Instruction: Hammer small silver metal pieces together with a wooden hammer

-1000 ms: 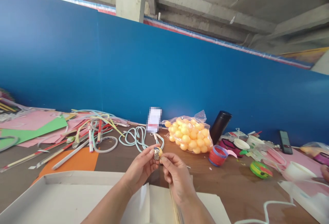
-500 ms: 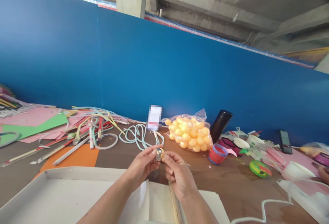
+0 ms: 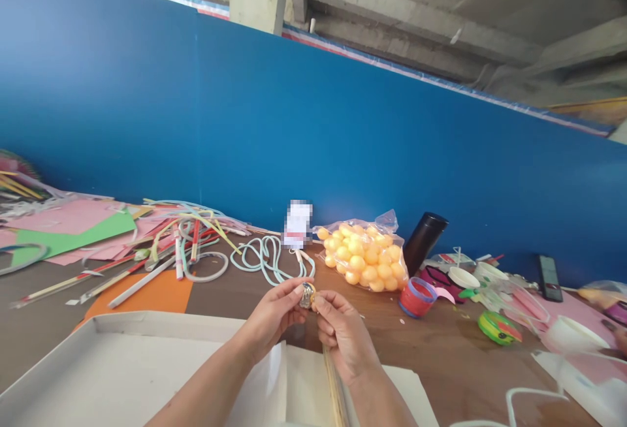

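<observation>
Piece (image 3: pixel 307 296): small, silvery and yellow, raised between both hands over the table (image 3: pixel 401 362); its finer detail is too small for me to read.
Left hand (image 3: pixel 272 316): thumb and fingertips pinched on the left side of the piece; I judge this the steadying grip.
Right hand (image 3: pixel 347 332): thumb and forefinger pinched at its right edge; the two hands lie close together, with the piece between them.
Sticks (image 3: pixel 335 394): pale bundle, running from below the right hand to the near edge; I cannot tell whether palm and bundle touch.
Bag of balls (image 3: pixel 365 257): clear, filled with orange balls, beyond the hands and to the right.
Handling: I would let the left pinch bear the piece and the right fingertips adjust it in small, light motions; firm squeezing could make it slip. Lowering both wrists toward the table would steady them.
</observation>
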### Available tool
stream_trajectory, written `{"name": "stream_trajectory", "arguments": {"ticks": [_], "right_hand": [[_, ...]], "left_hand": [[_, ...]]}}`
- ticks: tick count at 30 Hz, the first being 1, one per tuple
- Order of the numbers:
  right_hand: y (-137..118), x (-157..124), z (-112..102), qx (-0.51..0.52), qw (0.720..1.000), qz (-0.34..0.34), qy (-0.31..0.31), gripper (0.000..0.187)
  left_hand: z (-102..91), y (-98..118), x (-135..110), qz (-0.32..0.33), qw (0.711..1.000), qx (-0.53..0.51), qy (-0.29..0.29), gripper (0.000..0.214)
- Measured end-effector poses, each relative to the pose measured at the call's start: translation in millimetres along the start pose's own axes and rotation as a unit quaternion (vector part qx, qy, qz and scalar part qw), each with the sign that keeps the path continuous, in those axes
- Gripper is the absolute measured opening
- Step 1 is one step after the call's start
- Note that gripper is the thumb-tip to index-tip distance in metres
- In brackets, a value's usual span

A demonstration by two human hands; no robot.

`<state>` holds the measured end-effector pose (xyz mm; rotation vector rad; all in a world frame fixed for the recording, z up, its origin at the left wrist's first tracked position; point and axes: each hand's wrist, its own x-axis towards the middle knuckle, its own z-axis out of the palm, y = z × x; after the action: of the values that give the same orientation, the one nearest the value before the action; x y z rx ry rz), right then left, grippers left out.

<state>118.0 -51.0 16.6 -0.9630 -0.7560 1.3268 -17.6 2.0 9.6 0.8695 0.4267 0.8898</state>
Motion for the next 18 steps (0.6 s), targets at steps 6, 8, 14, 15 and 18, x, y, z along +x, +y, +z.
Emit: {"name": "stream_trajectory", "arguments": {"ticks": [6,8,14,15,18], "right_hand": [[-0.3,1.2,-0.8,0.001,1.0,0.006,-0.002,0.016],[-0.3,1.2,-0.7,0.002,1.0,0.006,-0.001,0.016],[-0.1,0.6,0.5,0.011,1.0,0.004,-0.002,0.016],[-0.3,0.5,0.7,0.013,1.0,0.003,-0.002,0.016],[-1.1,0.5,0.9,0.018,1.0,0.003,-0.004,0.016]], "left_hand": [[1.0,0.9,0.0,-0.001,1.0,0.008,0.004,0.034],[1.3,1.2,0.2,-0.001,1.0,0.01,0.003,0.034],[1.9,1.4,0.1,0.0,1.0,0.012,0.001,0.033],[1.9,1.5,0.0,0.0,1.0,0.012,0.0,0.033],[2.0,1.7,-0.6,0.001,1.0,0.014,-0.002,0.033]]}}
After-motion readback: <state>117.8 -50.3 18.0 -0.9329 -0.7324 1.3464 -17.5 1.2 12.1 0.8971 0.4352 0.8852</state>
